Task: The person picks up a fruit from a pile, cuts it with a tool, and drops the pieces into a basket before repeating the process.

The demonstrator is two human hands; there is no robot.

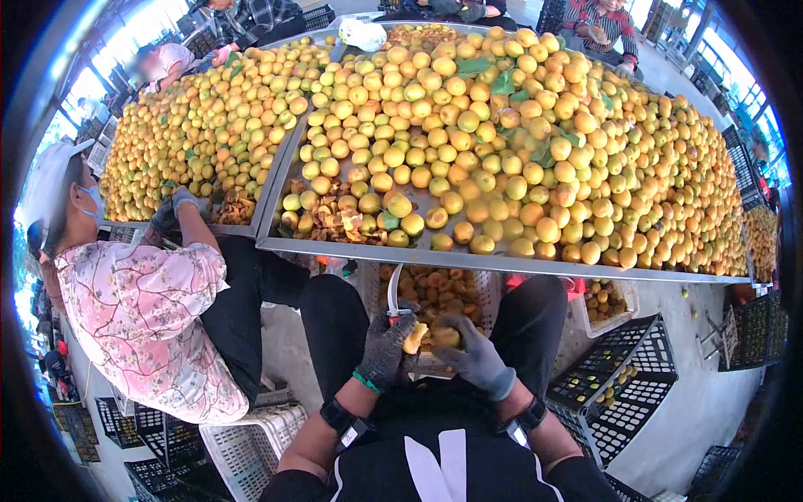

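Note:
My left hand [383, 351], in a dark grey glove with a green band at the wrist, is closed round the red handle of a curved knife [393, 289]. The blade points up toward the table edge. A cut piece of orange apricot [415, 337] shows at the fingers of that hand. My right hand [478, 356], in a lighter grey glove, has its fingers curled round an apricot [446, 336], just beside the cut piece. Below both hands, between my knees, a crate [489, 293] holds many cut apricot pieces.
A metal-rimmed table [502, 261] in front carries a big heap of whole apricots [468, 125], with torn pieces [339, 222] near its edge. A co-worker [142, 309] sits close on my left. Black crates [619, 385] stand at right, a white crate [251, 452] at lower left.

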